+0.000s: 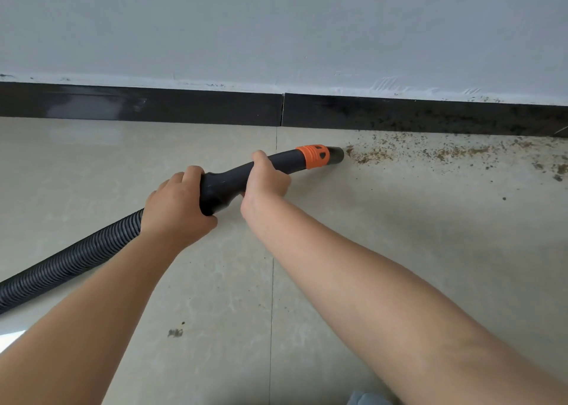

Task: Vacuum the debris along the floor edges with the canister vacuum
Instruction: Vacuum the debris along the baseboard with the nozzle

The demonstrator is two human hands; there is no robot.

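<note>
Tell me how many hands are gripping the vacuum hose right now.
2. The left hand grips the black handle where the ribbed hose joins it; the right hand grips farther forward, just behind the orange collar.

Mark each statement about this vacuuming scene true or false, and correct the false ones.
1. Both hands grip the black plastic vacuum handle. True: left hand near the ribbed hose, right hand further forward.
2. The orange plastic collar sits beside the nozzle tip. True.
3. The brown crumbly debris lies left of the nozzle. False: it lies to the right.
4. The baseboard is white. False: it is black, under a pale wall.
</note>
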